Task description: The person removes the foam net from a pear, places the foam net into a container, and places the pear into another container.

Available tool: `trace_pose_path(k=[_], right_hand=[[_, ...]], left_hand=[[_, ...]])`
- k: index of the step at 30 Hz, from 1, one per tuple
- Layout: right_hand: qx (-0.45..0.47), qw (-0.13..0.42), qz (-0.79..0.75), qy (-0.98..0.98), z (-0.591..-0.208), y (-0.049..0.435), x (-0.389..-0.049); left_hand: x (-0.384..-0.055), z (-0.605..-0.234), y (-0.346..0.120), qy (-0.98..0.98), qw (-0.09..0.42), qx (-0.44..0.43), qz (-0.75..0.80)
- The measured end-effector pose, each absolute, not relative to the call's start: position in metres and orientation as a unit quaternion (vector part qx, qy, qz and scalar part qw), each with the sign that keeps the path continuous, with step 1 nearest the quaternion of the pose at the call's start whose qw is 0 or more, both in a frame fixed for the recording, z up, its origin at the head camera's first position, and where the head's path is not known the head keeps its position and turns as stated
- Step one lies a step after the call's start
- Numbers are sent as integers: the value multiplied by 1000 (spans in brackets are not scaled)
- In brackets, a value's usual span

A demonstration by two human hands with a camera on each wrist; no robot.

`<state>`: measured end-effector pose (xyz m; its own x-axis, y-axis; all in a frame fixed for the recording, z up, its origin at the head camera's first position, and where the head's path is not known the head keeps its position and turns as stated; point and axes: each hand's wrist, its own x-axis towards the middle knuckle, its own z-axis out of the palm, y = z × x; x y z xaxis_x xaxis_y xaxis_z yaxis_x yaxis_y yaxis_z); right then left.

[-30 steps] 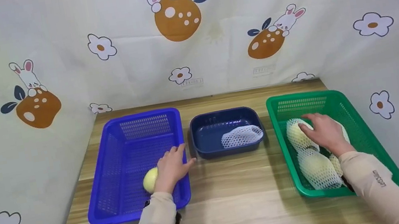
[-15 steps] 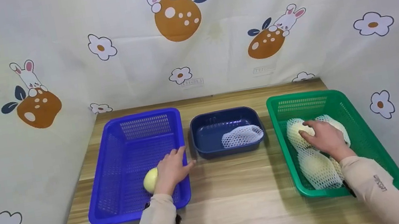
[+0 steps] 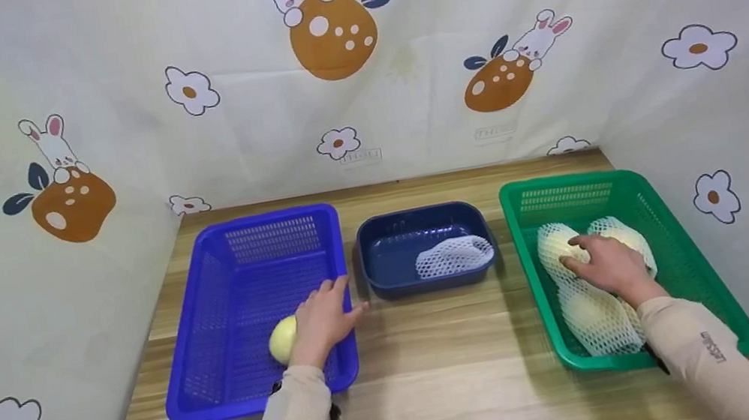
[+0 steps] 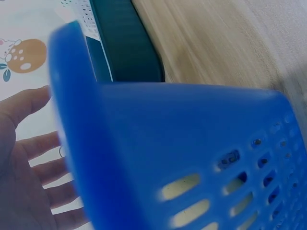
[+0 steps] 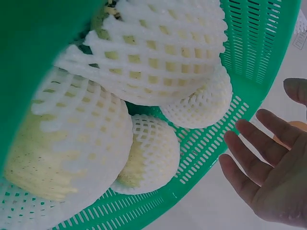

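My left hand point(image 3: 322, 317) hovers over the right side of the blue basket point(image 3: 243, 289), fingers spread and holding nothing. A bare, pale yellow round fruit point(image 3: 281, 341) lies in that basket, partly hidden by this hand. In the left wrist view the left hand point(image 4: 36, 177) shows extended fingers beyond the blue rim point(image 4: 91, 143). My right hand point(image 3: 611, 268), also holding nothing, is over the green basket point(image 3: 542, 311). Beneath it lie several pale yellow fruits in white foam nets point(image 3: 596, 317). The right wrist view shows the right hand point(image 5: 271, 167) apart from the netted fruits point(image 5: 158, 57), fingers relaxed.
Between the baskets stands a dark blue tub point(image 3: 391, 260) with a white foam net point(image 3: 454, 256) at its right end. All three containers rest on a wood-grain table point(image 3: 441, 381). A printed cloth point(image 3: 416, 96) encloses the back and sides.
My right hand has lowered slightly toward me in the head view, uncovering more of the netted fruit behind it. The left hand has stayed nearly still.
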<state>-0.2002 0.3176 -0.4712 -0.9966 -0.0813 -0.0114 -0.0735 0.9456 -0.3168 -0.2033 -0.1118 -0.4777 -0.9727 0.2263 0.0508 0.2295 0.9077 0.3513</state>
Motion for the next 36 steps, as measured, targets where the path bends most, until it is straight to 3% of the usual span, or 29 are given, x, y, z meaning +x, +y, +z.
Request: trace_pose_path(k=[24, 36], right_hand=[[-40, 150, -102, 983, -480, 318, -196], [-48, 162, -109, 980, -481, 318, -190]], left_hand=[[-202, -477, -107, -977, 14, -130, -165], [-200, -477, -108, -976, 26, -136, -170]])
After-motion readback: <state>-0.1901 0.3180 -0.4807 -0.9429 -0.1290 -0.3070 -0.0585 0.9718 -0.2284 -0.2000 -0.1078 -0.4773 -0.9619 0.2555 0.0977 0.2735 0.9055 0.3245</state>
